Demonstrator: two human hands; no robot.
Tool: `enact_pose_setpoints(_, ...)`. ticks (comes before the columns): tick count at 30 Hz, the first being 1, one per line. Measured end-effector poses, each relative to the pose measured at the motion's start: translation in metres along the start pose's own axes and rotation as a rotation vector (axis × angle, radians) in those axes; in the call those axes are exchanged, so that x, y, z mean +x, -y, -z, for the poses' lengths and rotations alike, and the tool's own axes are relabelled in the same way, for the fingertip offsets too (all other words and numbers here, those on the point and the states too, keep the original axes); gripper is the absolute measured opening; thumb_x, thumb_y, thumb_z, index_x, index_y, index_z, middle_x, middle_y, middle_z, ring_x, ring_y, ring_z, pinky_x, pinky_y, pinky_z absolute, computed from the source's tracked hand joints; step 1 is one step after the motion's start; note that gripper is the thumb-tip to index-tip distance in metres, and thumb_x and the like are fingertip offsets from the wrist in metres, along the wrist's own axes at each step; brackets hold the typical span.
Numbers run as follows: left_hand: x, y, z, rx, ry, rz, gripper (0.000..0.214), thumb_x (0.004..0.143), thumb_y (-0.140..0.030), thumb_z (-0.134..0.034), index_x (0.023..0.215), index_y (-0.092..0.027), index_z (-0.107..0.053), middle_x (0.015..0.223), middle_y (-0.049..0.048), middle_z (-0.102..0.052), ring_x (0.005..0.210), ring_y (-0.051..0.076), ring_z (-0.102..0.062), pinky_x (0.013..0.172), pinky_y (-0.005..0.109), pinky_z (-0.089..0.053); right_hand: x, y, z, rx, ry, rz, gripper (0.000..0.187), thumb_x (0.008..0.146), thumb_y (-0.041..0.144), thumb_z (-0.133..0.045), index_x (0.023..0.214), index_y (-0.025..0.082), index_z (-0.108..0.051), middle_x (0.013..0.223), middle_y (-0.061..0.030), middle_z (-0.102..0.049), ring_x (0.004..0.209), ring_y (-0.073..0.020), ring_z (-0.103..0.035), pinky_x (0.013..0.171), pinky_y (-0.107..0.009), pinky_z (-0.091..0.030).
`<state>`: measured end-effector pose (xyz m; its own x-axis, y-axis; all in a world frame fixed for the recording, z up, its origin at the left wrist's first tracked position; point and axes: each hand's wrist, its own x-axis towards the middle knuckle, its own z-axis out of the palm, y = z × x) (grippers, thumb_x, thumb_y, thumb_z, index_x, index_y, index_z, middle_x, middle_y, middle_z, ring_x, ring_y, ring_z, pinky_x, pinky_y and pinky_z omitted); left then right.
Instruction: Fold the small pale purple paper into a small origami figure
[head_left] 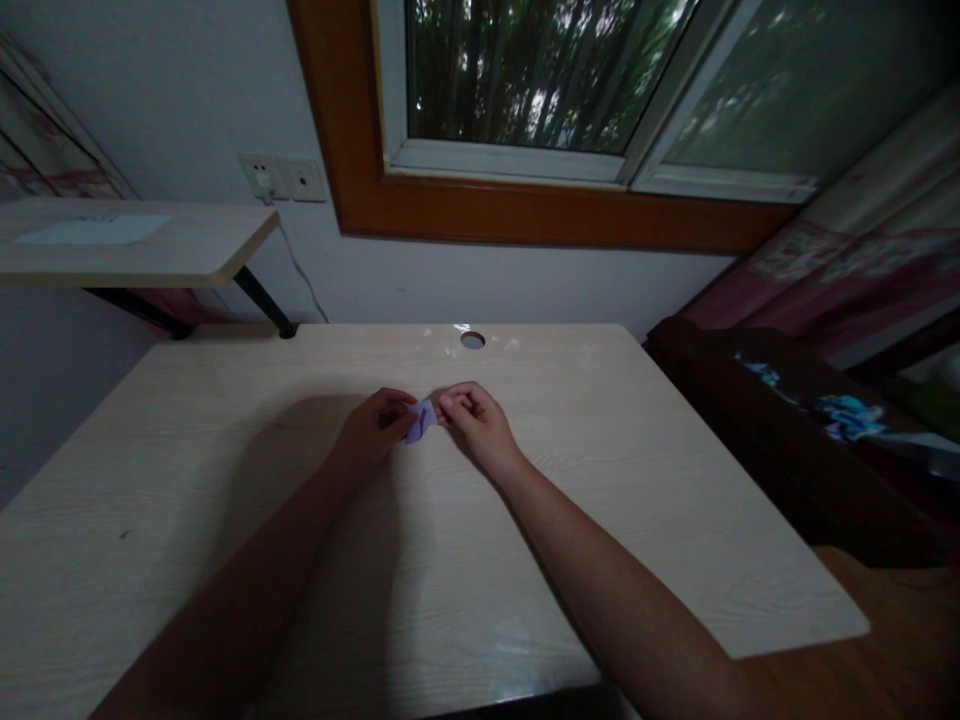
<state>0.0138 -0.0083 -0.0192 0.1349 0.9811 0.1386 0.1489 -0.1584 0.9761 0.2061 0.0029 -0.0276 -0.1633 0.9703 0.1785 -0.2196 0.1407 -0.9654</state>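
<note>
Between my two hands is a small piece of purple paper [421, 420], creased or folded, just above or on the light wood-grain desk [600, 420]. My left hand [373, 428] pinches its left side between thumb and fingers. At its right edge, the thumb and index finger of my right hand [480, 425] are pressed together, touching the paper's corner. The fingertips hide parts of the paper, and its exact folds are too small to make out.
A raised shelf [225, 250] with a white sheet [94, 230] stands at the back left. Beyond the hands is a round cable hole [472, 341]. A cord hangs from the wall socket [262, 180]. Dark furniture [780, 430] with blue cloth-like items [851, 415] stands to the right.
</note>
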Motion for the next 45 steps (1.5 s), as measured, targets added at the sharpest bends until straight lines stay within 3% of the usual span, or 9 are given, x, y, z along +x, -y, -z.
enact_pose_setpoints(3,0.002,-0.001,0.001,-0.015,-0.073,0.008,0.025,0.079,-0.033,-0.070,0.098,-0.018,-0.063,0.071,-0.0016,-0.063,0.064,0.012,-0.061,0.061,0.023,-0.050,0.000,0.001,-0.001,-0.048,0.023,0.006,0.026,0.080,0.042,-0.073,0.092,0.021,-0.064,0.084,-0.0028,-0.069,0.077,-0.0146,-0.064,0.076,-0.031,-0.052)
enact_pose_setpoints(7,0.001,-0.002,0.001,-0.026,-0.073,0.040,0.026,0.078,-0.035,-0.071,0.097,-0.018,-0.063,0.073,-0.0008,-0.065,0.065,0.013,-0.063,0.061,0.023,-0.052,-0.001,0.001,-0.003,-0.135,0.042,0.013,0.030,0.073,0.039,-0.080,0.091,0.021,-0.064,0.087,-0.0034,-0.069,0.077,-0.0145,-0.064,0.071,-0.028,-0.051)
enact_pose_setpoints(18,0.000,0.004,-0.001,-0.079,0.116,0.033,0.030,0.076,-0.029,-0.073,0.101,-0.017,-0.059,0.076,0.0021,-0.071,0.069,0.015,-0.067,0.069,0.028,-0.054,-0.001,-0.006,0.002,-0.106,0.058,0.030,0.026,0.079,0.038,-0.075,0.094,0.022,-0.061,0.082,-0.0009,-0.067,0.076,-0.0144,-0.063,0.073,-0.029,-0.049)
enact_pose_setpoints(33,-0.008,-0.002,-0.003,-0.069,0.200,-0.021,0.027,0.082,-0.029,-0.067,0.105,-0.018,-0.057,0.079,0.0023,-0.070,0.069,0.015,-0.068,0.066,0.028,-0.054,-0.002,-0.003,0.001,-0.193,0.046,0.012,0.031,0.074,0.041,-0.077,0.090,0.022,-0.058,0.076,0.0012,-0.065,0.065,-0.0129,-0.059,0.063,-0.026,-0.045)
enact_pose_setpoints(41,-0.006,0.002,-0.005,-0.048,0.039,0.033,0.025,0.081,-0.030,-0.067,0.095,-0.019,-0.049,0.080,0.0022,-0.071,0.071,0.018,-0.073,0.062,0.028,-0.056,-0.004,0.005,-0.003,-0.257,-0.006,0.057,0.023,0.083,0.041,-0.068,0.088,0.020,-0.060,0.076,-0.0002,-0.063,0.067,-0.0126,-0.057,0.063,-0.025,-0.044)
enact_pose_setpoints(45,-0.006,-0.002,-0.005,0.004,-0.074,0.028,0.028,0.080,-0.035,-0.069,0.091,-0.020,-0.047,0.076,0.0016,-0.070,0.067,0.018,-0.073,0.060,0.028,-0.057,-0.005,0.008,-0.004,-0.354,0.043,0.073,0.022,0.084,0.040,-0.066,0.085,0.019,-0.064,0.078,-0.0019,-0.065,0.066,-0.0126,-0.056,0.063,-0.025,-0.044)
